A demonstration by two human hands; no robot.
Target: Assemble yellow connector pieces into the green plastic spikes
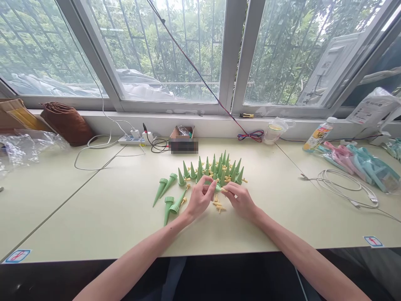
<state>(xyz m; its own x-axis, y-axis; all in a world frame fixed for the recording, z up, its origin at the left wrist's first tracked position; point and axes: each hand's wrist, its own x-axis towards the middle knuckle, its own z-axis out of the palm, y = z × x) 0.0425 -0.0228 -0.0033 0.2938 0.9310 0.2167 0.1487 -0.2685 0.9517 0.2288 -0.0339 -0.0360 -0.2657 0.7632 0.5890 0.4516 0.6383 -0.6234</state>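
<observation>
My left hand is closed on a green plastic cone-shaped spike, mostly covered by the fingers. Pinched in the fingertips of my right hand is a small yellow plastic valve piece, which meets the spike's end; whether it is seated cannot be told. Beyond both hands, several green spikes stand point up in a cluster, with yellow pieces among them. Loose yellow pieces lie just below the hands. Left of my left hand, several capped green spikes lie on their sides, some with yellow pieces attached.
Along the back stand a power strip with cables, a small open box, a plastic cup and a bottle. To the right are a coiled white cable and pastel plastic items. A brown bag sits back left.
</observation>
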